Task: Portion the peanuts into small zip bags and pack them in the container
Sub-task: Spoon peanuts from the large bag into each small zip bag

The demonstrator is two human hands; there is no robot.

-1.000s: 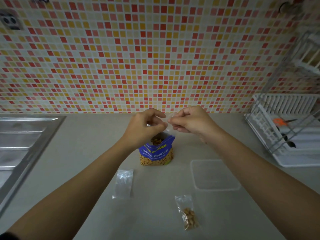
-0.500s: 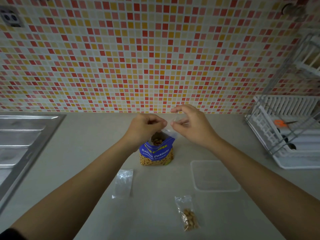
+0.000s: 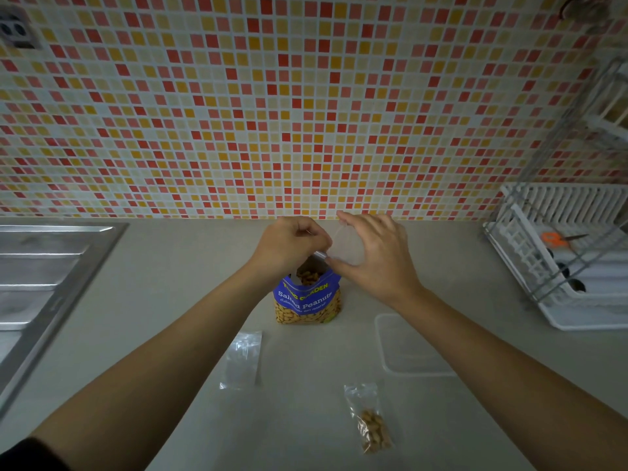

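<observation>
Both left hand (image 3: 289, 246) and right hand (image 3: 379, 265) pinch a clear zip bag (image 3: 344, 244) above the peanut packet (image 3: 307, 302).

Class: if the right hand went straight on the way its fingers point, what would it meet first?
Its fingers point leftward, so the right hand would likely meet the clear zip bag, then the left hand; depth is unclear.

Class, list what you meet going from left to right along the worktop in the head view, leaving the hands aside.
Steel sink drainboard → empty clear zip bag → blue salted-peanut packet → small zip bag holding peanuts → clear rectangular plastic container → white dish rack.
</observation>
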